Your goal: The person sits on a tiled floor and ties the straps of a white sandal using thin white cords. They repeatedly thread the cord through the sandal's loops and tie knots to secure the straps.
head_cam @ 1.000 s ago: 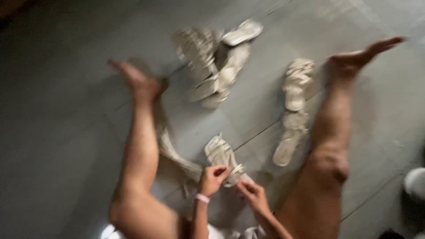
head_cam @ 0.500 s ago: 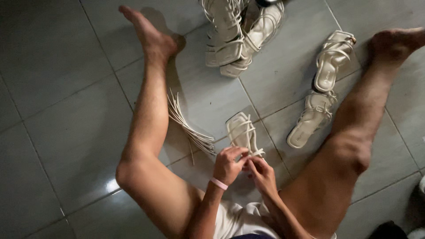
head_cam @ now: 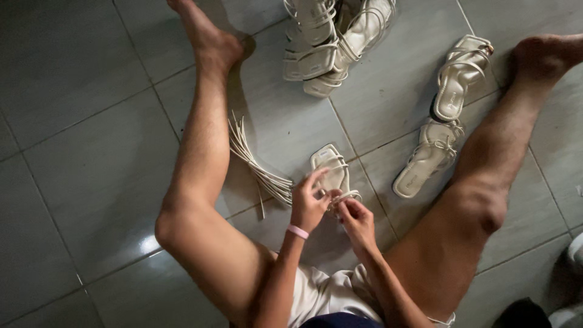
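Grey floor tiles (head_cam: pixel 91 152) lie under a seated person's spread bare legs; between the knees, the left hand (head_cam: pixel 308 203) and right hand (head_cam: pixel 357 220) both pinch the straps of a cream sandal (head_cam: pixel 331 173) resting on the floor. Loose cream straps (head_cam: pixel 255 164) lie just left of it; more sandals (head_cam: pixel 328 36) lie beyond.

Left hand (head_cam: pixel 310 205) and right hand (head_cam: pixel 357 222) close together, fingers (head_cam: pixel 317 177) curled (legs splayed).
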